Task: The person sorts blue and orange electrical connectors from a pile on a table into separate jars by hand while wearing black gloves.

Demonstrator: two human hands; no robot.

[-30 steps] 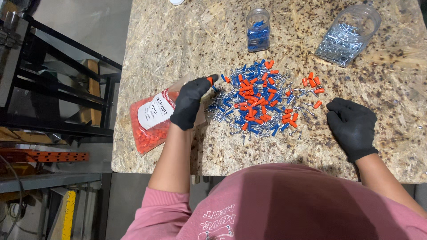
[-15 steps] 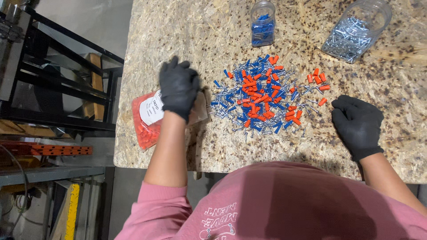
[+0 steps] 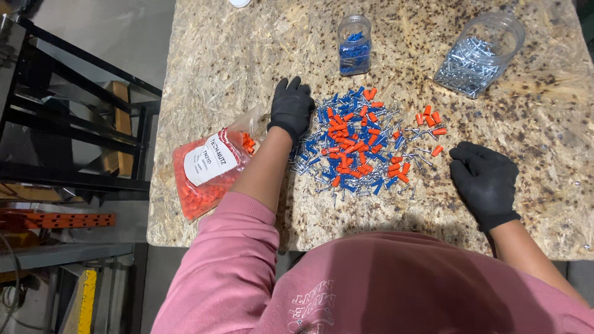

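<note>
The left hand in a black glove point(image 3: 291, 111) covers the left margin of the heap of small blue and orange plastic pieces and thin metal pins point(image 3: 359, 142). Its forearm hides the right part of the clear plastic bag of orange pieces point(image 3: 207, 170). A white round object point(image 3: 240, 2) is cut by the top edge. The right black-gloved hand point(image 3: 486, 182) curls its fingertips under, out of sight.

Both hands wear black gloves: the left hand point(image 3: 291, 110) and the right hand point(image 3: 487, 182). The desk point(image 3: 235, 55) is tan chipboard, flecked brown. The pile of wire connectors point(image 3: 356, 142) mixes orange and blue among silver screws. The plastic bag point(image 3: 207, 170) is orange with a white label. The sleeve is pink.
</note>
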